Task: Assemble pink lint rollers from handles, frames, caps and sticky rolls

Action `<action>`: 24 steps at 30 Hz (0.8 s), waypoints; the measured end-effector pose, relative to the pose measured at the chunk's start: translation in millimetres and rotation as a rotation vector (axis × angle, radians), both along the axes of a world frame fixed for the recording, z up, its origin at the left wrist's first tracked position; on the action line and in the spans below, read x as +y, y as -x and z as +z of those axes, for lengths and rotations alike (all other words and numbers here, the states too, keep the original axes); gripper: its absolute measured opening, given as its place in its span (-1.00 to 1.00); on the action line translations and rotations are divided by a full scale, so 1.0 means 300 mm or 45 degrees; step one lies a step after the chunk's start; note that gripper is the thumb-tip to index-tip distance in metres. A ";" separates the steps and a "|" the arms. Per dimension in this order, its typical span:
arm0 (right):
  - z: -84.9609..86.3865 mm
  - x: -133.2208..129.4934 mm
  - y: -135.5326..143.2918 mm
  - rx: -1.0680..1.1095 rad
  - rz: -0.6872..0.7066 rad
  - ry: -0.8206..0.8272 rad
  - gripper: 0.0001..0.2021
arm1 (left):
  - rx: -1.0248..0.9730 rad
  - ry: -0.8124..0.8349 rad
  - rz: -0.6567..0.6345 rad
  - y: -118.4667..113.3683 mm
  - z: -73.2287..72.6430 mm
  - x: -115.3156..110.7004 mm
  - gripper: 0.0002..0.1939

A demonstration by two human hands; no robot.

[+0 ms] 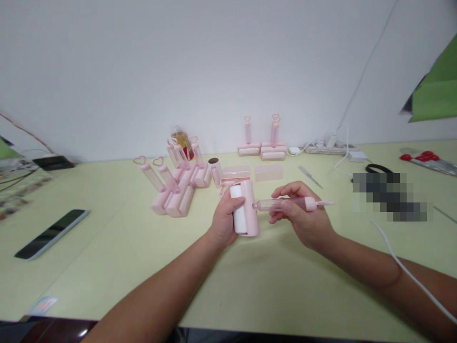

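Note:
My left hand is closed round the head of a pink lint roller, thumb across its white roll. In my right hand is the roller's clear pink handle, pinched between thumb and fingers, with the heart-loop end pointing right. The handle's narrow tip meets the side of the pink head; whether it is locked in cannot be seen. Just behind my left hand lie a pink roller part, a clear pink cover and an upright paper roll.
Several assembled lint rollers stand at the left, more by the wall. A phone lies far left. A small knife-like tool, a power strip, red-handled scissors and a white cable are at the right.

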State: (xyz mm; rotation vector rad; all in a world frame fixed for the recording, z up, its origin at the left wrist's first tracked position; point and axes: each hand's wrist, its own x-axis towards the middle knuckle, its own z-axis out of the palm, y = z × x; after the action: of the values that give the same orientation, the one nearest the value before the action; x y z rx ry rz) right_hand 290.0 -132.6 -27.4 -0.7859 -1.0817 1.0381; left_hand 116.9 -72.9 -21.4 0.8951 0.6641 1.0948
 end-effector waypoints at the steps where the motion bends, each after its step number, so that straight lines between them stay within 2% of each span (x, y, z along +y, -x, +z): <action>1: -0.008 0.000 0.000 -0.032 0.033 0.021 -0.72 | -0.003 -0.021 -0.013 0.000 0.000 -0.002 -0.47; 5: -0.024 -0.007 0.009 -0.053 0.123 0.095 -0.74 | -0.002 -0.101 -0.065 0.000 -0.004 -0.012 -0.38; 14: -0.041 -0.019 0.038 0.119 0.099 0.131 -0.77 | 0.041 -0.196 -0.072 0.001 -0.014 -0.026 -0.35; 24: -0.070 -0.015 0.037 0.150 0.095 0.045 -0.80 | 0.040 -0.188 -0.141 -0.005 -0.013 -0.041 -0.41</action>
State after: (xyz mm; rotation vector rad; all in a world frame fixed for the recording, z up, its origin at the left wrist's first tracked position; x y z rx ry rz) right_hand 278.9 -137.1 -48.6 -0.7083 -1.0007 1.1551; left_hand 118.5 -85.2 -25.3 1.0654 0.5578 1.0416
